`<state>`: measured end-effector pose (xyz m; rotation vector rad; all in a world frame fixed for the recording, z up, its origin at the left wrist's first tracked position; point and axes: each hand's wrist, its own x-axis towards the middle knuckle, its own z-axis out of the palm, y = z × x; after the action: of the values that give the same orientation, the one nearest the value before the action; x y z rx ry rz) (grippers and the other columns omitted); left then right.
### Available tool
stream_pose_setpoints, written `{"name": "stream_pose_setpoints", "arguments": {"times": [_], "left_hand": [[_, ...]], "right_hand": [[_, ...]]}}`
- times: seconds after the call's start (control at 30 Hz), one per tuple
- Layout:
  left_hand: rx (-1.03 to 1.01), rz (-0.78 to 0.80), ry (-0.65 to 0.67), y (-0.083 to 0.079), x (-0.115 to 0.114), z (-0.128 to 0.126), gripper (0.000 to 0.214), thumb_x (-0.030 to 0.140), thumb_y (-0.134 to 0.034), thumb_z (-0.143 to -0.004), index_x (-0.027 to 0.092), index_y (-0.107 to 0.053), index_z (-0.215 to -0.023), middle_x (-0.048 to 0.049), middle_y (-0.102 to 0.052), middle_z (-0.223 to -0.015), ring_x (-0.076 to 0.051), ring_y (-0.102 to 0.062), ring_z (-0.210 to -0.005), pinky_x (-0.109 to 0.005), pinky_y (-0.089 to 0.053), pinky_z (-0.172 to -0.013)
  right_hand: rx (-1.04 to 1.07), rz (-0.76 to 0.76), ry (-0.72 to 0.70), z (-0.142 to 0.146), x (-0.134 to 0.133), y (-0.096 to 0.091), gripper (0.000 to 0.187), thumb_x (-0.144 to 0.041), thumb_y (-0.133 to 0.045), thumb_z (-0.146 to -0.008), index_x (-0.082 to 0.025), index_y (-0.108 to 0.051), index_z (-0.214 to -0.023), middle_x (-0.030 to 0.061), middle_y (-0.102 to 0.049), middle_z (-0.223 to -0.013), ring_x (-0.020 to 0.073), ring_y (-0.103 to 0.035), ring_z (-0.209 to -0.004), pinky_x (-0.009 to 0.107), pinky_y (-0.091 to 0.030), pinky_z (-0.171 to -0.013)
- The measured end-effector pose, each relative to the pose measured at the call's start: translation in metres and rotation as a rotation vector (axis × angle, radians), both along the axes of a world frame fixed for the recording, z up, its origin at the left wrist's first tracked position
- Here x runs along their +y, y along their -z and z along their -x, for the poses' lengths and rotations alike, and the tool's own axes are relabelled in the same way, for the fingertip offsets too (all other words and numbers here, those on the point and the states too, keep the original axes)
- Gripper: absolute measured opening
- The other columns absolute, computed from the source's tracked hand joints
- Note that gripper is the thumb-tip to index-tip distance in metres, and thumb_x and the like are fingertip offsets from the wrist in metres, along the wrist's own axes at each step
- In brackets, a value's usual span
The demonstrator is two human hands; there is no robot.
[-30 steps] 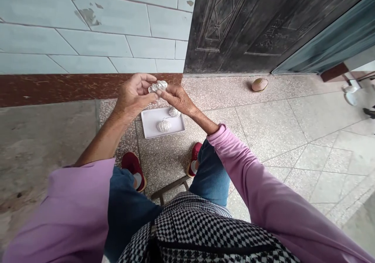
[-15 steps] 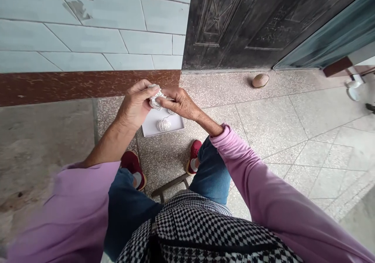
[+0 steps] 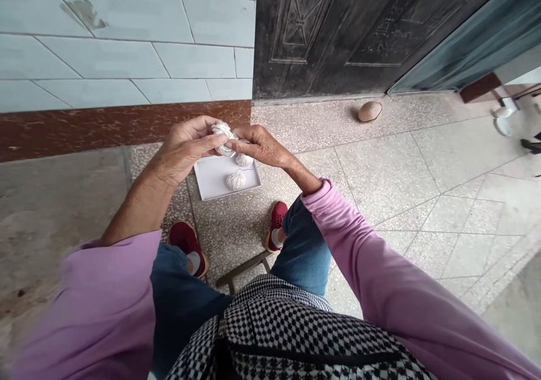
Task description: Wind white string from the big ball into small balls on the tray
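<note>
My left hand [image 3: 183, 149] and my right hand [image 3: 260, 145] meet in front of me, both pinching a small white ball of thread [image 3: 222, 137] held between their fingertips. Below the hands a white tray [image 3: 211, 182] lies on the floor. Two more white thread balls rest in it, one [image 3: 236, 181] near its middle and one [image 3: 244, 159] at its far edge, partly under my right hand. My red shoes [image 3: 187, 244] stand on either side, just in front of the tray.
A pale tiled wall with a red-brown skirting [image 3: 84, 129] runs on the left. A dark carved door [image 3: 338, 30] stands ahead. A small round beige object [image 3: 369, 111] lies at the door's foot. A stool leg [image 3: 243, 270] shows between my knees.
My left hand has closed from open-palmed to a pinch on the thread ball, and both hands have dropped slightly toward the tray.
</note>
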<state>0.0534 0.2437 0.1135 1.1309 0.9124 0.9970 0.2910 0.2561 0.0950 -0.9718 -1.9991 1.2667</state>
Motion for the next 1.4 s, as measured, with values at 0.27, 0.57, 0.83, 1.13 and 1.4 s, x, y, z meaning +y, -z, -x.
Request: {"name": "stream_pose_setpoints", "arguments": {"times": [0.27, 0.57, 0.83, 1.13, 1.4], "left_hand": [[0.025, -0.094, -0.008, 0.013, -0.002, -0.003, 0.040, 0.025, -0.110, -0.073, 0.016, -0.090, -0.107, -0.0115, -0.089, -0.101, -0.019, -0.077, -0.081, -0.026, -0.059, -0.063], [0.044, -0.056, -0.206, 0.015, 0.002, -0.002, 0.030, 0.029, -0.104, -0.076, 0.018, -0.084, -0.095, -0.0079, -0.083, -0.087, -0.016, -0.070, -0.072, -0.029, -0.056, -0.064], [0.375, -0.204, -0.322, 0.013, 0.005, -0.005, 0.025, 0.012, -0.093, -0.071, 0.024, -0.080, -0.089, 0.0017, -0.077, -0.079, -0.017, -0.058, -0.070, -0.030, -0.042, -0.066], [0.178, -0.106, -0.074, -0.002, -0.008, -0.006, 0.023, 0.017, -0.093, -0.071, 0.021, -0.082, -0.091, -0.0029, -0.081, -0.083, -0.020, -0.069, -0.072, -0.030, -0.052, -0.066], [-0.082, 0.021, -0.296, -0.004, -0.006, -0.012, 0.033, 0.019, -0.095, -0.072, 0.021, -0.072, -0.095, -0.0066, -0.085, -0.096, -0.016, -0.076, -0.074, -0.026, -0.060, -0.063]], "right_hand": [[0.109, 0.080, 0.096, 0.006, -0.007, -0.007, 0.071, -0.083, -0.082, -0.127, -0.024, -0.060, -0.095, -0.0032, -0.048, -0.083, 0.0175, -0.048, -0.083, 0.027, -0.039, -0.070], [0.142, 0.026, 0.042, -0.001, -0.002, 0.010, 0.077, -0.095, -0.064, -0.128, -0.022, -0.072, -0.108, -0.0051, -0.046, -0.079, 0.0174, -0.046, -0.078, 0.031, -0.036, -0.070], [-0.094, -0.023, 0.134, 0.002, -0.022, -0.027, 0.071, -0.081, -0.080, -0.125, -0.029, -0.058, -0.081, 0.0028, -0.062, -0.080, 0.0236, -0.056, -0.090, 0.040, -0.047, -0.084], [0.057, 0.009, 0.224, -0.002, 0.010, -0.007, 0.078, -0.108, -0.067, -0.104, -0.036, -0.053, -0.075, -0.0017, -0.046, -0.068, 0.0215, -0.047, -0.084, 0.047, -0.039, -0.082], [0.125, -0.009, 0.120, 0.006, 0.000, 0.007, 0.068, -0.085, -0.078, -0.115, -0.020, -0.082, -0.132, 0.0003, -0.072, -0.098, 0.0199, -0.060, -0.091, 0.037, -0.051, -0.085]]}}
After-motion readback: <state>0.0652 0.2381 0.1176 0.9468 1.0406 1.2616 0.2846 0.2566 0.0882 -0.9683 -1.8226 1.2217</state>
